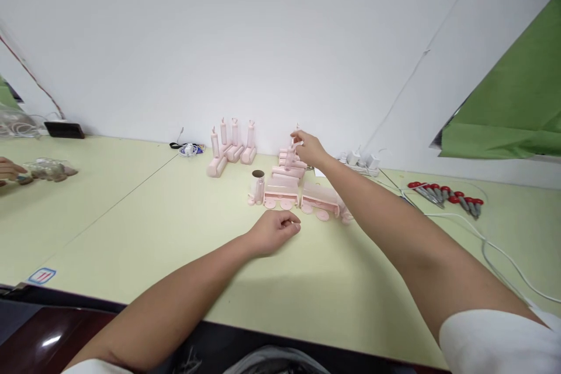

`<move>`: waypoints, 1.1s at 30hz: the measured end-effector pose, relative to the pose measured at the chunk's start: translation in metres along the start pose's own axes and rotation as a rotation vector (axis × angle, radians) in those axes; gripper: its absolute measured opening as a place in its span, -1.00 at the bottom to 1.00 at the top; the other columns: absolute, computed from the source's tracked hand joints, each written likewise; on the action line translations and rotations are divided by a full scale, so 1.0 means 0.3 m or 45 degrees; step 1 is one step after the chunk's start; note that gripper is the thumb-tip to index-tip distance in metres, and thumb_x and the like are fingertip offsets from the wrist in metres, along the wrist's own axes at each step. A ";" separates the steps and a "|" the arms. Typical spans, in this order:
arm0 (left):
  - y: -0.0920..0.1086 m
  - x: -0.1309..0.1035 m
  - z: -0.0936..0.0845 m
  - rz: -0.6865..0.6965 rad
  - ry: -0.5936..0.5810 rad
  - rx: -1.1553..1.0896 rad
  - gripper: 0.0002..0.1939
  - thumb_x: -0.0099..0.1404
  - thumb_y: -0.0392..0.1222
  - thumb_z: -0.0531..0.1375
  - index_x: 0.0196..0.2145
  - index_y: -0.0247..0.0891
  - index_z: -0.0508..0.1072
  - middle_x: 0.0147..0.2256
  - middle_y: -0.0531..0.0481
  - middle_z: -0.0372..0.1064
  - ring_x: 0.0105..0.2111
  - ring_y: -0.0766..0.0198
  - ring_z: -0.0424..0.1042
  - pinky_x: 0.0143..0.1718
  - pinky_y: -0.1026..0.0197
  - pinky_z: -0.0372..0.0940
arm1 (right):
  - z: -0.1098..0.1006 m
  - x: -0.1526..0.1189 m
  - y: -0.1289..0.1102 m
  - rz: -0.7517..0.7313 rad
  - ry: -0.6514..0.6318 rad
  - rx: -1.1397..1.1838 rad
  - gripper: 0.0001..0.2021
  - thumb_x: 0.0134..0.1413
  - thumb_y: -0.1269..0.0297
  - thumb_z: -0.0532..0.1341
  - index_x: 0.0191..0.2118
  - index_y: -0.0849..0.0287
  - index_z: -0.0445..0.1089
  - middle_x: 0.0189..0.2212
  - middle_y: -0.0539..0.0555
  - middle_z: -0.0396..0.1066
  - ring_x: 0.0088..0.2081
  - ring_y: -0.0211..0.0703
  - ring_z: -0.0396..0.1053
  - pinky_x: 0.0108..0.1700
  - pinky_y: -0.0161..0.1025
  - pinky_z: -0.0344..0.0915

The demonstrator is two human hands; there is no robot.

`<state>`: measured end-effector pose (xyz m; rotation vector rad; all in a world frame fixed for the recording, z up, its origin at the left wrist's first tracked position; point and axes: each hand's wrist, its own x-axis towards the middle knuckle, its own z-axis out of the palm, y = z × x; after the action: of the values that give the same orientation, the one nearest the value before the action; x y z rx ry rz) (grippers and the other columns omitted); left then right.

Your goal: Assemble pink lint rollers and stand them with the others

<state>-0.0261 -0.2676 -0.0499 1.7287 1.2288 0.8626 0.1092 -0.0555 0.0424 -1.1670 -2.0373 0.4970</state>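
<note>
My left hand (274, 232) rests on the pale green table with its fingers curled; whether anything is inside them is hidden. My right hand (309, 149) reaches to the back of the pink pieces, its fingers pinched at the top of an upright pink piece (290, 158). Below it lie stacked pink cylinders (288, 172). Nearer to me are pink box-like parts (281, 191) with round discs (322, 215) along their front. A clear and pink tube (258, 188) stands at their left end. Several pink bases with upright clear tubes (234, 133) stand further left.
Red-capped tools (445, 193) and white cables (495, 248) lie at the right. White plugs (372, 161) sit by the wall. A coiled cable (188, 150) is at the back left. Another person's hand (9, 169) is at the far left beside bagged items (49, 169).
</note>
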 end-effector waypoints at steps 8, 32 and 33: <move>0.003 -0.003 0.009 0.029 -0.035 -0.009 -0.67 0.28 -0.01 0.13 -0.21 -0.29 0.54 -0.46 0.06 0.32 -0.49 0.34 0.20 -0.45 0.28 0.11 | 0.026 -0.047 0.007 -0.031 -0.045 -0.073 -0.47 -0.04 0.34 0.23 0.14 0.06 0.29 -0.09 0.10 0.41 -0.36 -0.19 0.35 -0.20 -0.16 0.37; 0.003 -0.006 0.026 -0.021 -0.119 -0.013 -0.60 0.28 0.01 0.15 -0.07 -0.28 0.55 -0.34 -0.02 0.49 -0.37 0.26 0.41 -0.36 0.27 0.27 | 0.154 0.284 -0.042 0.046 0.220 0.278 -0.70 0.11 0.45 0.15 -0.03 0.07 0.25 -0.14 0.03 0.34 -0.49 -0.36 0.35 -0.35 -0.27 0.46; 0.003 -0.006 0.027 -0.037 -0.134 -0.013 -0.59 0.27 0.02 0.15 -0.07 -0.28 0.55 -0.32 -0.03 0.50 -0.35 0.25 0.43 -0.35 0.26 0.28 | 0.166 0.295 -0.036 0.054 0.219 0.246 -0.70 0.11 0.45 0.15 -0.03 0.08 0.26 -0.16 0.03 0.34 -0.50 -0.35 0.35 -0.35 -0.26 0.45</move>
<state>-0.0191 -0.2715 -0.0526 1.7218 1.1749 0.7504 0.0369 0.0160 0.0516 -1.0986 -1.7797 0.5795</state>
